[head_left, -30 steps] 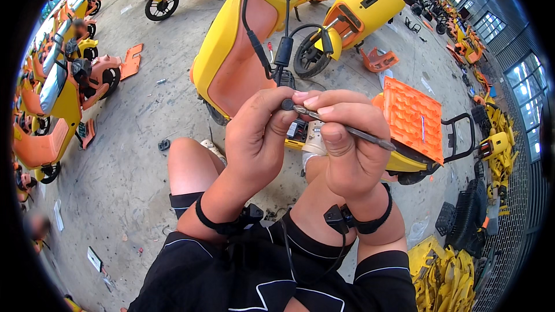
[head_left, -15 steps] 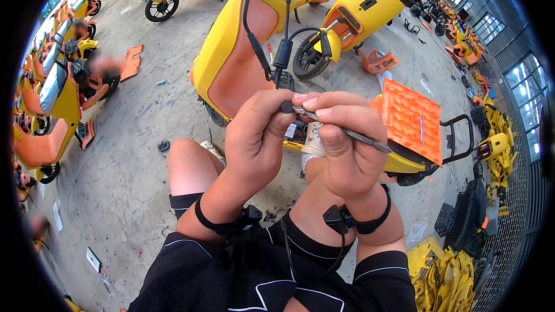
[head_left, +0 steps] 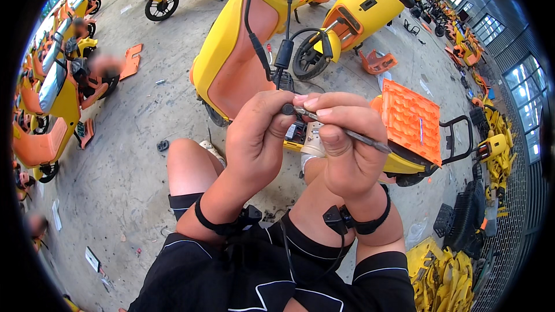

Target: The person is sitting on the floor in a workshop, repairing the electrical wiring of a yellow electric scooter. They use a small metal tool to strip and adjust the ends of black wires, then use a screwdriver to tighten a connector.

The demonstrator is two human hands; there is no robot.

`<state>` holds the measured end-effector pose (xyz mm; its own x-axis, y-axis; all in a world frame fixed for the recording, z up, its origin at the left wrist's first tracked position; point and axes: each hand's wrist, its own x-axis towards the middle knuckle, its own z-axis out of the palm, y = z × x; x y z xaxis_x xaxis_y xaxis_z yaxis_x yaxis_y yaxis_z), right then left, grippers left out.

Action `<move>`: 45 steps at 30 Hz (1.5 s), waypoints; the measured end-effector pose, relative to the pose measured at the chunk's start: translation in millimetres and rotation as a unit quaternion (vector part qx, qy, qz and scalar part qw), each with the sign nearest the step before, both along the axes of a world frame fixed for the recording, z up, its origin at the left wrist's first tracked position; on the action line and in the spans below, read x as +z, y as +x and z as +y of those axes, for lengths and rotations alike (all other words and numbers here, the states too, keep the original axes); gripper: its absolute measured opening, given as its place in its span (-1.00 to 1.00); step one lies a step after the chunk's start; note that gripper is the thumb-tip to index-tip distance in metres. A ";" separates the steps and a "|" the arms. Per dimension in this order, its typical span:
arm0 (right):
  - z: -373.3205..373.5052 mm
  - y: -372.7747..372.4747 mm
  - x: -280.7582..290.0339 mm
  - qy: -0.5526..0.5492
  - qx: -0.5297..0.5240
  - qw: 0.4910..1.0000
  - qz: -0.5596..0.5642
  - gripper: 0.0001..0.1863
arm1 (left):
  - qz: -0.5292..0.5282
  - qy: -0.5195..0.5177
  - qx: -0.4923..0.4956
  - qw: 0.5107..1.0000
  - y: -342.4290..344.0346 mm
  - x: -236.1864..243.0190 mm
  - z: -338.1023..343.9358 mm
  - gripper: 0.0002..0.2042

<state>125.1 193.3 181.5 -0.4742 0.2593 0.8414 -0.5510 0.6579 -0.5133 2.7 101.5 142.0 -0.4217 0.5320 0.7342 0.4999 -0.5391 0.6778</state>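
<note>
Both hands meet at chest height in front of me. My left hand (head_left: 254,136) is closed, pinching a small dark round piece (head_left: 287,109) between thumb and curled forefinger. Thumb and fingers of my right hand (head_left: 354,144) grip a slim grey metal screwdriver bit (head_left: 370,140), which lies slantwise with its narrow tip up by the dark piece. Whether the tip touches the piece I cannot tell. Just beyond stands a yellow scooter (head_left: 217,60) with a salmon-coloured footboard panel and dangling black cables (head_left: 283,52). Its open underside compartment (head_left: 296,133) is partly hidden behind my hands.
An orange ridged tray (head_left: 410,121) with a thin tool on it rests on the scooter's rear. Another yellow scooter (head_left: 370,6) stands behind. Orange panels (head_left: 132,61) lie on the concrete floor, and yellow parts (head_left: 442,277) are heaped at lower right.
</note>
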 end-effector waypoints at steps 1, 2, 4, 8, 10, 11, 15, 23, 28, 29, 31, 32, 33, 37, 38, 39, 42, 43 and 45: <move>0.4 0.0 -0.3 0.002 -0.001 1.000 0.000 -0.81 | -0.001 -0.001 -0.001 1.000 0.2 -0.1 0.0 -0.81; 0.7 0.2 -0.4 0.005 -0.002 1.000 0.000 -0.81 | -0.002 -0.001 -0.002 1.000 0.5 -0.1 -0.1 -0.81; 0.9 -0.1 -0.2 0.012 -0.004 1.000 0.000 -0.81 | -0.004 -0.003 -0.002 1.000 0.4 -0.5 -0.4 -0.81; 0.3 -0.3 -0.1 0.011 -0.002 1.000 -0.001 -0.81 | -0.002 -0.007 0.002 1.000 -0.3 -1.1 -0.8 -0.81; 0.3 -0.5 -0.3 0.007 0.002 1.000 0.000 -0.81 | 0.000 -0.009 0.004 1.000 -0.6 -1.1 -0.8 -0.81; 0.0 -0.6 -0.2 0.006 0.003 1.000 0.000 -0.81 | 0.000 -0.009 0.005 1.000 -0.7 -1.1 -0.8 -0.81; -0.7 -0.7 0.0 0.007 -0.001 1.000 -0.002 -0.81 | 0.008 -0.006 0.015 1.000 -0.8 -0.6 -0.8 -0.82; 0.0 -1.4 -0.3 0.023 -0.017 1.000 0.002 -0.80 | 0.006 0.001 0.009 1.000 -0.9 -0.1 -0.6 -0.83; -1.4 -1.6 -0.6 0.020 -0.023 1.000 0.004 -0.80 | 0.010 -0.001 0.009 1.000 -1.5 0.8 -1.9 -0.83; -1.7 -1.8 -0.4 0.020 -0.024 0.999 0.005 -0.80 | 0.010 -0.002 0.008 1.000 -1.6 1.3 -2.4 -0.83; -2.0 -2.8 -0.4 0.021 -0.025 0.999 0.011 -0.80 | 0.012 -0.001 0.006 1.000 -2.1 1.4 -2.5 -0.83; -2.1 -3.1 -0.7 0.021 -0.026 0.999 0.013 -0.80 | 0.014 0.000 0.004 1.000 -2.5 1.4 -2.3 -0.83; -2.2 -3.2 -0.6 0.021 -0.027 0.999 0.014 -0.80 | 0.015 0.002 0.003 1.000 -2.7 1.5 -2.2 -0.83; -3.8 -3.1 0.0 0.025 -0.034 0.999 0.013 -0.80 | 0.012 0.005 0.000 1.000 -2.7 1.9 -2.3 -0.84; -4.2 -3.3 0.1 0.030 -0.037 0.999 0.013 -0.80 | 0.013 0.007 0.001 1.000 -2.7 1.7 -1.9 -0.84; -4.5 -3.4 0.3 0.035 -0.039 0.999 0.012 -0.80 | 0.013 0.010 0.002 1.000 -2.6 1.6 -1.7 -0.84; -4.8 -3.3 1.2 0.059 -0.052 0.997 0.005 -0.79 | 0.003 0.013 -0.005 1.000 -2.5 1.7 -2.2 -0.83; -4.6 -2.6 3.1 0.068 -0.058 0.996 -0.001 -0.79 | 0.008 0.010 -0.006 1.000 -2.8 1.4 -2.3 -0.83; -5.2 -2.1 3.8 0.052 -0.052 0.997 -0.003 -0.79 | 0.018 0.004 -0.008 1.000 -3.9 0.6 -2.8 -0.82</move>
<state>123.0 188.1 185.3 -0.4550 0.2188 0.8632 -0.4744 0.7608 -0.4429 -1.2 98.7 142.6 -0.3856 0.5326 0.7535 0.5151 -0.5533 0.6547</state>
